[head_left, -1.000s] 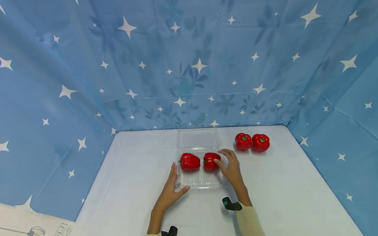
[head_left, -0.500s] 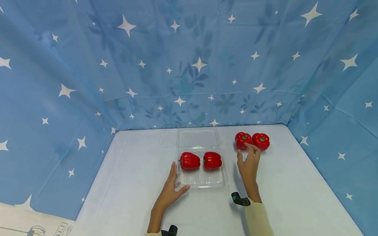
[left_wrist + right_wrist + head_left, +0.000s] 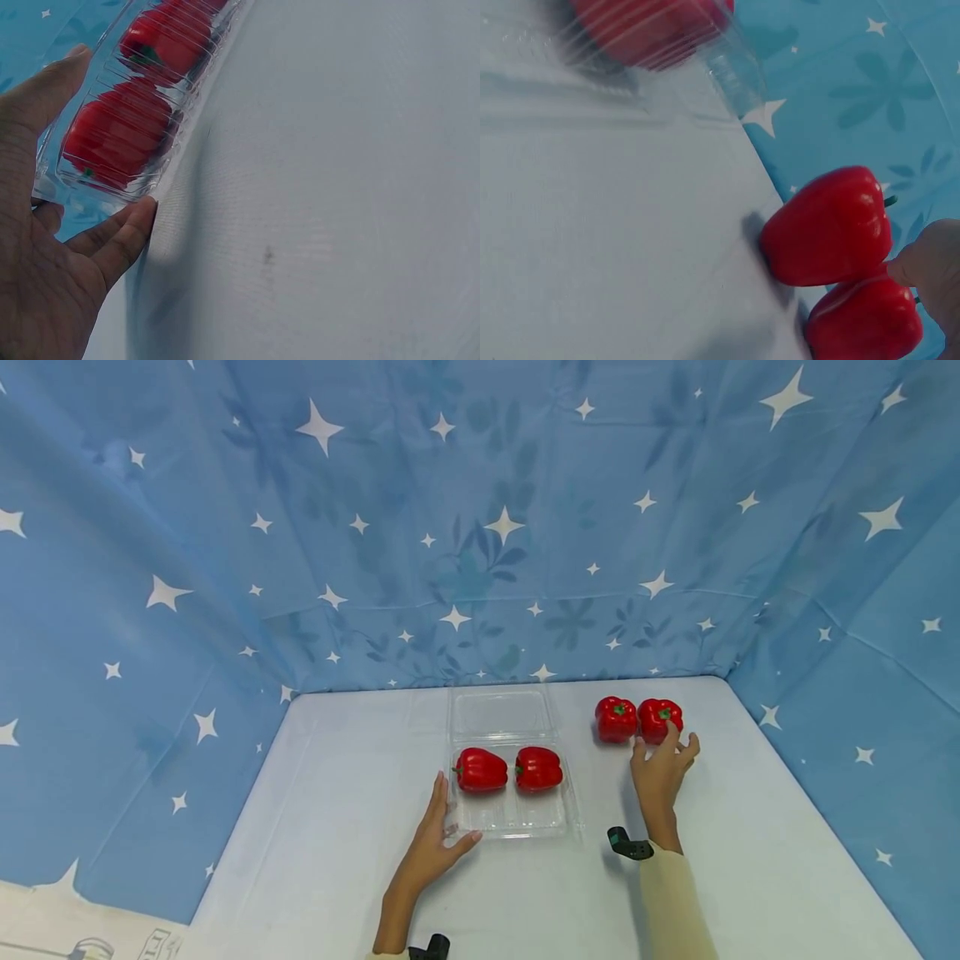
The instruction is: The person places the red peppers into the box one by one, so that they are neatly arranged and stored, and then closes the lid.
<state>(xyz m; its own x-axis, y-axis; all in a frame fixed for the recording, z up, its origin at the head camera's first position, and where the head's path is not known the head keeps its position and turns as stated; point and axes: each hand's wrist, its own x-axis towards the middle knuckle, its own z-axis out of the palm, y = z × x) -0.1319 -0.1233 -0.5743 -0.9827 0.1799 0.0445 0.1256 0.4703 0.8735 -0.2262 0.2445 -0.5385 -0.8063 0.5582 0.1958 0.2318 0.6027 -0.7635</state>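
Note:
A clear plastic clamshell box [image 3: 510, 832] lies on the white table with its lid folded back. Inside its far half two red bell peppers, the left one [image 3: 481, 770] and the right one [image 3: 538, 768], rest on their sides. My left hand [image 3: 429, 852] lies at the box's front left corner, fingers along the side and thumb at the front edge. At the back right stand two more bell peppers side by side, an inner one [image 3: 615, 720] and an outer one [image 3: 656, 717]. My right hand [image 3: 663, 772] is at the outer pepper with fingers spread, one fingertip overlapping its front.
The white table [image 3: 337, 793] is bordered at the back and sides by blue star-patterned cloth [image 3: 420, 568]. The transparent lid [image 3: 501, 713] lies flat behind the box. A printed pale sheet [image 3: 82, 927] shows at the lower left.
My right hand has left the pepper in the box's right side and moved right, past the inner loose pepper to the outer one. My left hand stays at the box corner.

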